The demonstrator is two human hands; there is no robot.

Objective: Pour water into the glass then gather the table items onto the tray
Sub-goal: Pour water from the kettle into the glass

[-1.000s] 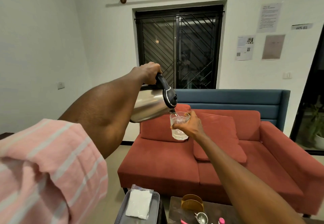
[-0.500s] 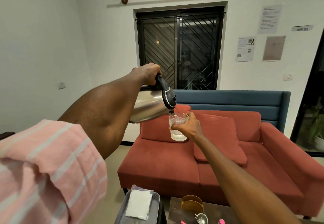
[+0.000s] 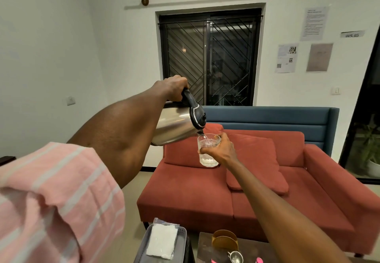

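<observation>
- Your sleeve [image 3: 51, 197] is pink with pale grey stripes.
- Your kettle [image 3: 174, 127] is brushed silver with a black handle and lid.
- The glass [image 3: 207, 151] is clear.
- The sofa [image 3: 205, 190] is rust red, with a blue backrest [image 3: 267, 118] behind.
- The near tray [image 3: 181, 234] is grey, holding a white packet [image 3: 162, 242].

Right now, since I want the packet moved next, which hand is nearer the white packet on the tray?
Neither clearly. The left hand grips the kettle handle; the right hand holds the glass. Both are raised far above the white packet on the tray.
</observation>
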